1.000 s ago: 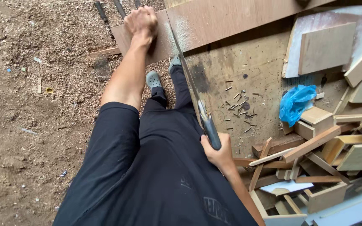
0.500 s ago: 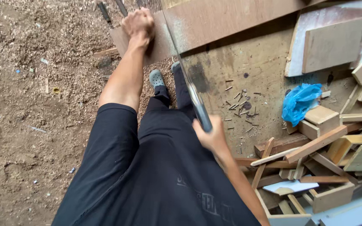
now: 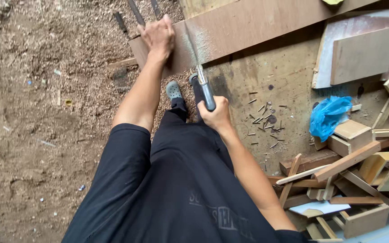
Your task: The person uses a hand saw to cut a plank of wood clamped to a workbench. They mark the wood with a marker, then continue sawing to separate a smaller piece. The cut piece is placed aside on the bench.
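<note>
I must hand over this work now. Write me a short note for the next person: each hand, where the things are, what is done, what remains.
Left hand: pressed flat on the long brown board, holding it down near its end.
Right hand: gripping the handle of the handsaw; the blade sits in a cut in the board.
Board: lies across the sawdust-covered ground, one shoe beside it.
Done: a cut is started; fresh sawdust lies around the blade.
Left: the end piece is not yet severed.
Nearby: loose nails, a blue plastic bag, a pile of wood offcuts on the right.
</note>
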